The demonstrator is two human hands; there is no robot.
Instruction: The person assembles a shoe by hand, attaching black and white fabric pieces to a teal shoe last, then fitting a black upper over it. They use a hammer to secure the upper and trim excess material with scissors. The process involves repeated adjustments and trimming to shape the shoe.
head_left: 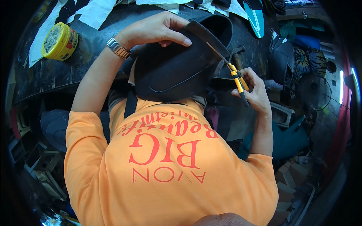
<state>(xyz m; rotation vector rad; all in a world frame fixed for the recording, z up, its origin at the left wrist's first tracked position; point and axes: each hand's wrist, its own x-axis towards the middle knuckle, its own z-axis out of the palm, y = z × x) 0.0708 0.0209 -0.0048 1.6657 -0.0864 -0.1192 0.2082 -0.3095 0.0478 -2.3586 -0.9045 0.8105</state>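
A large black padded piece (171, 71), shaped like a seat and with a curved seam line, rests against my lap and the table edge. Its loose black cover edge (205, 34) stands up at the top. My left hand (166, 32), wearing a metal watch, pinches that edge between thumb and fingers. In my right hand (253, 90) are pliers with yellow and black handles (237, 79), held at the right side of the padded piece. Their jaws point up-left at a thin tan strip (215, 51) along the cover edge; whether they grip it I cannot tell.
A yellow tub (60, 41) of pale paste stands on the dark table (102, 41) at the left. A hammer (236, 51) lies just beyond the pliers. White and teal sheets (253, 19) are strewn along the back. At right are rolled dark sheets (282, 60) and a fan (315, 92).
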